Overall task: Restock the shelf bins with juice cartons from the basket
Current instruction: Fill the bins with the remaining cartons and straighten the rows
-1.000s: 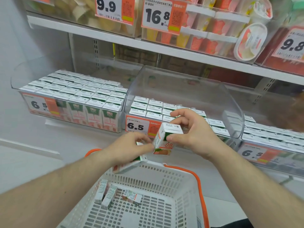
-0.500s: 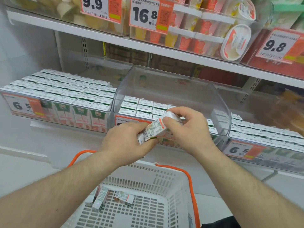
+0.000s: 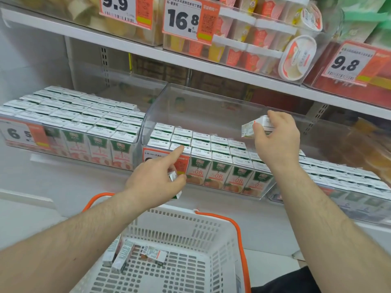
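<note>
- Looking down from the head camera, the right hand (image 3: 275, 136) grips one juice carton (image 3: 257, 127) tilted on its side, raised over the right rear part of the middle bin (image 3: 211, 106) and not yet set down.
- Curled round a second carton (image 3: 174, 177), the left hand (image 3: 155, 182) holds it low in front of that bin while its index finger stretches out to touch the top of a front-row carton just above the orange price tag (image 3: 167, 160).
- Judging by the rows, the middle bin is filled across its front half, with clear space behind; the left bin (image 3: 69, 132) looks close to full, and the right bin (image 3: 338, 187) also carries rows, though blur there makes its fill hard to read.
- Three cartons (image 3: 135, 254) lie loose on the floor of the white basket (image 3: 190, 229) with orange handles, below the hands.
- Restocking therefore seems well advanced: two cartons in hand and about three in the basket remain to be placed, probably in the middle bin's open rear.
</note>
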### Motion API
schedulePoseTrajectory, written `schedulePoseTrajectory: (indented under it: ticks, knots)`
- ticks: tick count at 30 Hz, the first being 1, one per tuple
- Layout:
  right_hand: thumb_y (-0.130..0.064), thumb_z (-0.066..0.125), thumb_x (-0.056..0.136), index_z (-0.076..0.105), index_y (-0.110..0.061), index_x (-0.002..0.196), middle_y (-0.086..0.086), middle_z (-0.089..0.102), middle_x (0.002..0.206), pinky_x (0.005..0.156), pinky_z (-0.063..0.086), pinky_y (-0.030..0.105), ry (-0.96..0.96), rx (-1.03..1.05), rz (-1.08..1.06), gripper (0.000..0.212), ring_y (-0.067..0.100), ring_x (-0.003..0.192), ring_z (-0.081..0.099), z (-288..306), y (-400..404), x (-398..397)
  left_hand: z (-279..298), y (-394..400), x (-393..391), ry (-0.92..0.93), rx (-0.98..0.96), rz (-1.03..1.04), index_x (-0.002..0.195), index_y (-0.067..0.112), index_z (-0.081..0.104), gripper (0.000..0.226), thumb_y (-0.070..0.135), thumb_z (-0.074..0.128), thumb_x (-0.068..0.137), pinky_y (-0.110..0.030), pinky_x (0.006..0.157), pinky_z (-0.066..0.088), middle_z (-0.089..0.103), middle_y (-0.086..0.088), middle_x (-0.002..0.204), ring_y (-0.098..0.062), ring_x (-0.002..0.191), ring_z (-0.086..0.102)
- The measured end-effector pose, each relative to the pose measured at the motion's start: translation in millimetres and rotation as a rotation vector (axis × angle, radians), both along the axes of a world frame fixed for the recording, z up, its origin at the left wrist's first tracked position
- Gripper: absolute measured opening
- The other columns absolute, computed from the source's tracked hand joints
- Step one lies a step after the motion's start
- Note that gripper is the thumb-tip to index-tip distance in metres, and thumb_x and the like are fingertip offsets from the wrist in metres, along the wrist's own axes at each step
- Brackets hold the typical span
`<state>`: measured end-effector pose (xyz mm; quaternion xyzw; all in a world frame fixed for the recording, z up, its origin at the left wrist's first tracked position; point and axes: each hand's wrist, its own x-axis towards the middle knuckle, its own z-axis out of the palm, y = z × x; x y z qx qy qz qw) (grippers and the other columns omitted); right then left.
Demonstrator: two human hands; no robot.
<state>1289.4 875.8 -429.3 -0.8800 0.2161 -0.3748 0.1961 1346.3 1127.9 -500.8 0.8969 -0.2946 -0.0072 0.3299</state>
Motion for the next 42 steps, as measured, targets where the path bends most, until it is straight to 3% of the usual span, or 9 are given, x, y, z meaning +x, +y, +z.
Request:
schedulePoseTrajectory:
  ticks: [6, 17, 21, 24, 29, 34, 36, 39, 42]
  knots:
    - [-0.025, 0.054, 0.099, 0.051, -0.005, 0.138, 0.006, 0.041, 0.147, 0.099, 0.040, 0.034, 0.261, -0.086, -0.080, 0.045, 0.029, 0.122, 0.051, -15.5, -9.8, 11.7, -3.4, 0.1, 1.9, 0.026, -0.034, 0.014, 0.150, 0.047, 0.023, 0.067, 0.041, 0.054, 0.090, -0.031, 0.074, 0.050, 0.062, 0.019, 0.101, -0.004, 0.061, 0.048]
    - [-0.016, 0.045, 0.096, 0.060, 0.001, 0.095, 0.017, 0.062, 0.097, 0.068, 0.038, 0.030, 0.647, 0.131, -0.155, 0.023, 0.025, 0.074, 0.051, -18.7, -18.5, 35.0, -4.3, 0.8, 1.7, 0.034, -0.055, 0.004, 0.149, 0.047, 0.022, 0.067, 0.041, 0.053, 0.090, -0.033, 0.077, 0.051, 0.063, 0.019, 0.101, -0.003, 0.060, 0.048]
    - [-0.019, 0.034, 0.102, 0.056, 0.004, 0.120, 0.022, 0.059, 0.123, 0.079, 0.039, 0.033, 0.638, 0.303, -0.150, 0.037, 0.033, 0.100, 0.053, -10.2, -16.8, 38.6, -4.1, 1.9, 0.8, 0.038, -0.053, -0.003, 0.149, 0.047, 0.021, 0.067, 0.042, 0.053, 0.090, -0.033, 0.078, 0.051, 0.063, 0.020, 0.101, -0.003, 0.061, 0.050]
    - [-0.044, 0.024, 0.105, 0.040, -0.003, 0.145, 0.017, 0.043, 0.149, 0.104, 0.036, 0.042, 0.584, 0.480, -0.164, 0.059, 0.036, 0.131, 0.043, -4.0, -17.1, 39.8, -3.1, 1.9, 0.8, 0.051, -0.057, -0.004, 0.149, 0.048, 0.022, 0.067, 0.042, 0.053, 0.091, -0.035, 0.080, 0.052, 0.063, 0.019, 0.100, -0.003, 0.060, 0.050]
    - [-0.060, 0.020, 0.101, 0.022, -0.016, 0.156, 0.008, 0.023, 0.162, 0.117, 0.022, 0.051, 0.557, 0.689, -0.107, 0.070, 0.034, 0.147, 0.025, 5.2, -18.6, 33.9, -2.7, 2.2, 0.7, 0.082, -0.114, -0.009, 0.148, 0.048, 0.026, 0.063, 0.040, 0.055, 0.092, -0.032, 0.073, 0.052, 0.064, 0.020, 0.095, 0.002, 0.052, 0.052]
    - [-0.059, 0.021, 0.101, 0.033, -0.015, 0.151, 0.010, 0.031, 0.159, 0.112, 0.030, 0.048, 0.580, 0.570, -0.124, 0.068, 0.034, 0.141, 0.035, 12.7, -6.8, 20.7, -4.4, 0.3, -1.2, 0.174, -0.228, -0.004, 0.148, 0.045, 0.029, 0.062, 0.036, 0.056, 0.094, -0.023, 0.063, 0.042, 0.064, 0.015, 0.087, 0.004, 0.054, 0.052]
    - [-0.052, 0.030, 0.100, 0.054, -0.013, 0.131, 0.014, 0.048, 0.144, 0.100, 0.038, 0.040, 0.479, 0.311, -0.119, 0.056, 0.032, 0.125, 0.049, 5.8, 1.8, 14.4, -2.9, -0.7, -3.4, 0.225, -0.349, 0.018, 0.147, 0.042, 0.034, 0.058, 0.037, 0.055, 0.094, -0.022, 0.064, 0.044, 0.063, 0.013, 0.084, 0.000, 0.063, 0.058]
    - [-0.031, 0.051, 0.098, 0.066, -0.013, 0.118, 0.001, 0.059, 0.120, 0.087, 0.034, 0.021, 0.195, 0.021, 0.084, 0.031, 0.014, 0.104, 0.053, -6.2, 30.9, 2.7, 8.5, -4.2, -9.8, 0.382, -0.593, 0.079, 0.127, 0.039, 0.053, 0.029, 0.038, 0.049, 0.098, -0.022, 0.064, 0.046, 0.063, 0.010, 0.086, -0.005, 0.074, 0.062]
    - [-0.019, 0.059, 0.093, 0.072, -0.021, 0.094, -0.013, 0.067, 0.091, 0.077, 0.046, 0.020, 0.088, 0.118, 0.310, 0.014, 0.006, 0.087, 0.061, -3.6, 72.0, -6.2, 20.6, -6.4, -12.3, 0.628, -0.708, 0.224, 0.105, 0.033, 0.062, 0.028, 0.045, 0.038, 0.100, -0.025, 0.055, 0.048, 0.067, 0.003, 0.094, -0.014, 0.076, 0.063]
